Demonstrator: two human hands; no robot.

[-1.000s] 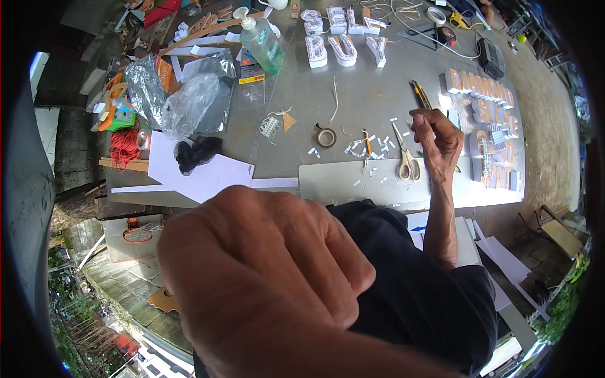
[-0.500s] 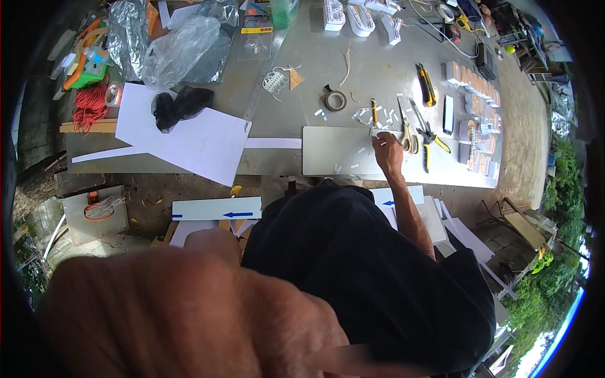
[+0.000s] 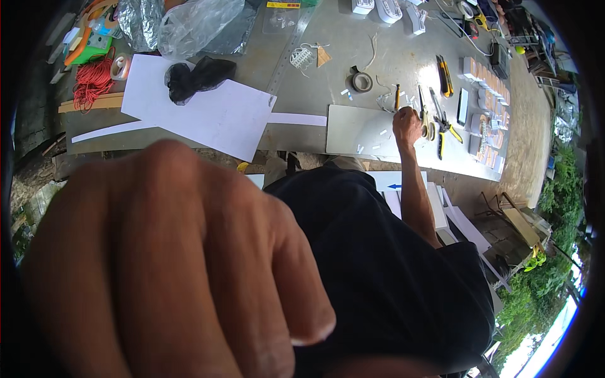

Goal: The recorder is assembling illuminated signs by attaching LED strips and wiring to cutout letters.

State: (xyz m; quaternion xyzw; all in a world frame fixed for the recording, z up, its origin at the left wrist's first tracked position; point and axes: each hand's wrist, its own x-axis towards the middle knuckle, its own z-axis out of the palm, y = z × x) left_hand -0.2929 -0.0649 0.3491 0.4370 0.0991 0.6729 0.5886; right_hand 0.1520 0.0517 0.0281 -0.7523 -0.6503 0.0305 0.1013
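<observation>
My left hand (image 3: 183, 264) looms large and close at the lower left, its fingers curled in; whatever lies inside them is hidden. Out over the table, my right hand (image 3: 408, 128) rests at the right part of a pale flat board (image 3: 350, 129), fingers drawn together. Its fingertips meet the lower end of a thin orange pen-like tool (image 3: 397, 97); whether they grip it or something smaller I cannot tell. Scissors (image 3: 423, 113) lie just right of that hand, then yellow-and-black pliers (image 3: 443, 132). Small white scraps (image 3: 376, 147) dot the board.
A roll of tape (image 3: 362, 82), a utility knife (image 3: 445, 75) and a phone (image 3: 462, 106) lie on the metal table. White block letters (image 3: 485, 101) line its right side. To the left are a white sheet (image 3: 208, 120), a black bag (image 3: 195, 79) and red cord (image 3: 94, 85).
My left hand has risen in view and covers more of the lower left. My right hand has shifted slightly toward the orange tool. The whole table has slid up and right in view.
</observation>
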